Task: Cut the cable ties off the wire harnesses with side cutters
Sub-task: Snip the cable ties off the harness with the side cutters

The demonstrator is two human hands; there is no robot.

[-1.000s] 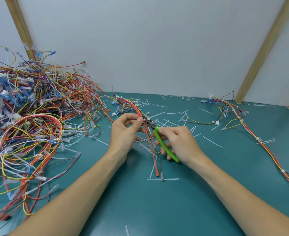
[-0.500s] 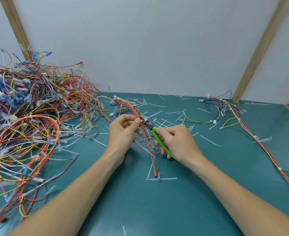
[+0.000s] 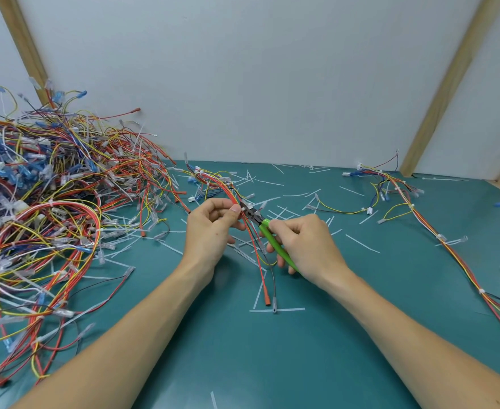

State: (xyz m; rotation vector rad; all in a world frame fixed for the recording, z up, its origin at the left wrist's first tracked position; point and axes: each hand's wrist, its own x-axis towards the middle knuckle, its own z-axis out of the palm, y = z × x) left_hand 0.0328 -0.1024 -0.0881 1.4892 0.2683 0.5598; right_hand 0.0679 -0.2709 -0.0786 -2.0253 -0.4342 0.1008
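Observation:
My left hand (image 3: 213, 231) pinches a wire harness (image 3: 254, 249) of red, yellow and black wires between thumb and fingers at mid-table. My right hand (image 3: 307, 246) grips the green-handled side cutters (image 3: 268, 234); their metal jaws touch the harness just right of my left thumb, at a small white cable tie. The harness runs from connectors further back, through my left hand, down to red and clear terminals near me. Whether the jaws are closed on the tie cannot be seen.
A big heap of tangled harnesses (image 3: 51, 216) fills the left of the teal table (image 3: 272, 364). Another long harness (image 3: 437, 234) lies along the right side. Several cut white cable ties (image 3: 278, 310) are scattered around my hands. A white wall with wooden battens stands behind.
Both hands stay together on the harness with hardly any shift. The view has tilted slightly; the cutter jaws remain at the same spot by my left thumb.

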